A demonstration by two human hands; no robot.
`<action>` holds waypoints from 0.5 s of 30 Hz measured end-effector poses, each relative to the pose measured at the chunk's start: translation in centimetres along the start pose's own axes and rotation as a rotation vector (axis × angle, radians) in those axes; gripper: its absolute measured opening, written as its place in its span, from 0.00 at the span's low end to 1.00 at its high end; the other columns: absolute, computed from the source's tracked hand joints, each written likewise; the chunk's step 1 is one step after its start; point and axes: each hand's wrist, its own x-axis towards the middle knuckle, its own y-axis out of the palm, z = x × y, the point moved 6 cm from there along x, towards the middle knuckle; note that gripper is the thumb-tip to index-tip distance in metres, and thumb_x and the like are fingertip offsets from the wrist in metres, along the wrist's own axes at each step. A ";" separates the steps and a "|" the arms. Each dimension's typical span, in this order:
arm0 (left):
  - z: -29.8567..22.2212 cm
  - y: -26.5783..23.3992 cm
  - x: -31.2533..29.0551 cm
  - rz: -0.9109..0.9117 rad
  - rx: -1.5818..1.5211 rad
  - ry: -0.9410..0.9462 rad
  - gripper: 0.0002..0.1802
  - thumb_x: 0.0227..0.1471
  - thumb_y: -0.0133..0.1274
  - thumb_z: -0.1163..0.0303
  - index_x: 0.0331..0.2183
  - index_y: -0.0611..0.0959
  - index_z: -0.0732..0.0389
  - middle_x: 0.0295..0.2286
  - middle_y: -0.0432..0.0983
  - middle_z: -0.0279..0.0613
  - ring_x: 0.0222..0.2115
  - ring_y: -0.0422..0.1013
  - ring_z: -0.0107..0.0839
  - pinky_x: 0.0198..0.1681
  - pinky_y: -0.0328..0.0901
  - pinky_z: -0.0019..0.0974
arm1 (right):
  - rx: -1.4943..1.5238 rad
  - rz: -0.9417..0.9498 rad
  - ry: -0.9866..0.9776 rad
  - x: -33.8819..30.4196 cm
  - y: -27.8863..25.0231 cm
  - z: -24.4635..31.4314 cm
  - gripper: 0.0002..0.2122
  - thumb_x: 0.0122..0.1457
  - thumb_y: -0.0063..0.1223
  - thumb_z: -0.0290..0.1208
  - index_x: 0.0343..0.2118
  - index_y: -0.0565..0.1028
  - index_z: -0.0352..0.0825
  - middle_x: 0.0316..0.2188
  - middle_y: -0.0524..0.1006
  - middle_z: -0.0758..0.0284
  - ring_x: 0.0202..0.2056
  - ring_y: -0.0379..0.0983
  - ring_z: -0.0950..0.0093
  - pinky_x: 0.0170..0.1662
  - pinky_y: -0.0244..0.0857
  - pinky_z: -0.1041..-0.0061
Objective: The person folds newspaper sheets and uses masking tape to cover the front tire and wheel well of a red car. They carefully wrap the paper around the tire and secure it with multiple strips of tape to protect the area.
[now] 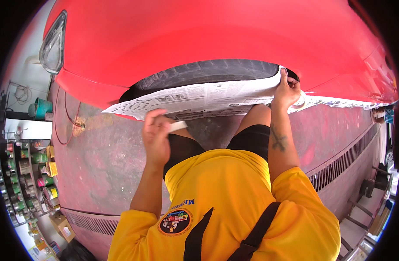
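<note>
A newspaper sheet (208, 96) stretches across the lower part of a dark tyre (212, 71) in the wheel arch of a red car (208, 35). My right hand (287, 90) pinches the sheet's right upper corner at the arch edge, thumb up. Beside its palm sits a roll of pale tape (299, 102); whether those fingers also hold it is hidden. My left hand (157, 135), slightly blurred, is closed on a short pale strip (177, 126) that looks like masking tape. It hovers near the sheet's lower left edge.
More newspaper (334, 102) runs along the car's lower edge at right. A headlight (54, 45) is at far left. Shelves of cans (25, 182) stand at left, near a cardboard box (62, 225). A hose (60, 126) lies on the stained floor; a drain grate (345, 156) crosses at right.
</note>
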 end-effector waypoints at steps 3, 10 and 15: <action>-0.1 5.5 0.1 0.257 -0.006 -0.055 0.26 0.56 0.57 0.84 0.56 0.73 0.65 0.31 0.74 0.34 0.37 0.72 0.22 0.46 0.67 0.29 | 0.120 -0.041 0.019 -1.9 -1.0 0.8 0.19 0.63 0.67 0.43 0.38 0.73 0.30 0.27 0.71 0.71 0.28 0.65 0.79 0.33 0.62 0.76; 0.6 12.6 1.0 0.422 0.101 0.031 0.26 0.58 0.55 0.86 0.57 0.69 0.64 0.32 0.72 0.36 0.34 0.70 0.20 0.40 0.64 0.27 | 0.415 1.007 0.234 -15.2 -5.4 8.4 0.21 0.71 0.54 0.48 0.50 0.78 0.31 0.32 0.68 0.76 0.38 0.63 0.84 0.43 0.57 0.82; 2.9 16.0 1.1 0.516 0.226 0.138 0.26 0.59 0.56 0.86 0.56 0.69 0.64 0.31 0.72 0.35 0.35 0.69 0.18 0.40 0.64 0.25 | 0.502 0.957 0.425 -16.8 -5.2 10.1 0.12 0.65 0.64 0.31 0.48 0.78 0.33 0.37 0.72 0.75 0.42 0.67 0.84 0.48 0.62 0.81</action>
